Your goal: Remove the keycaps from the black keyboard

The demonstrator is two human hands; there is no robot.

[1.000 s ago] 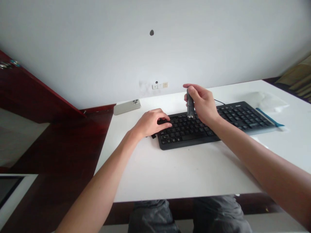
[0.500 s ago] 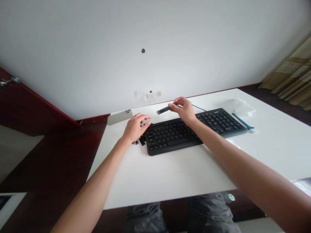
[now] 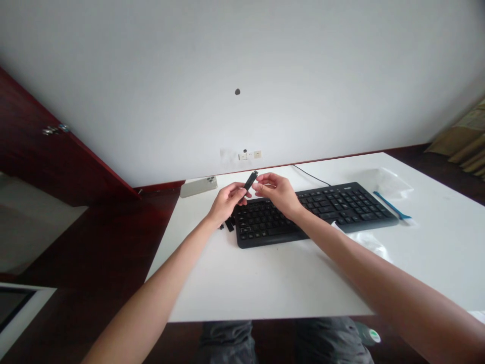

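Black stick [image 3: 250, 180] slants up and rightward, pinched in my left grip [image 3: 228, 201]; my right grip [image 3: 275, 194] hovers half-open just beside it.

Small black oblong stick [image 3: 250, 180], slanted upward, lower end pinched in the left hand [image 3: 227, 202], upper part just beside the right hand [image 3: 276, 194].
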